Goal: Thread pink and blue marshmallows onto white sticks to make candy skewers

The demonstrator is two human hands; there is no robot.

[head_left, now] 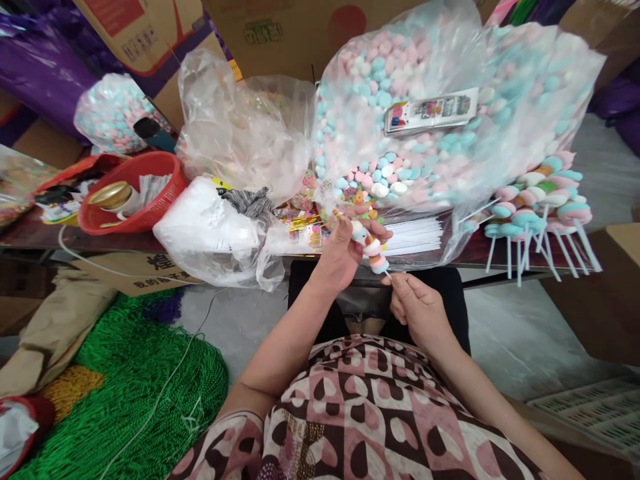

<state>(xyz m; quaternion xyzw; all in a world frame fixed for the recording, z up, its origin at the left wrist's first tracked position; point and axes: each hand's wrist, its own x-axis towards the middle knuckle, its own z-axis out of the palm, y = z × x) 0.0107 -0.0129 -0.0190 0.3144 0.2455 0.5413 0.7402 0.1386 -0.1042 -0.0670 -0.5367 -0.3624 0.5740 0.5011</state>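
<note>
Over the table's front edge, my left hand (345, 253) is closed round the upper part of a marshmallow skewer (376, 255), a stack of pink, white and blue marshmallows with gummy pieces between. My right hand (417, 307) pinches the white stick at its lower end. The skewer's top is partly hidden by my left fingers. Just behind my hands lie loose gummy candies (360, 198) and a fan of white sticks (417, 235). A large clear bag of pastel marshmallows (360, 120) spills open behind them.
Finished-looking marshmallow skewers (543, 197) are piled at the table's right end. A packet of printed labels (433, 112) rests on the bag. To the left are a red basket (170, 193) and a clear bag of white wrappers (200, 223). Green cord (150, 373) heaps on the floor.
</note>
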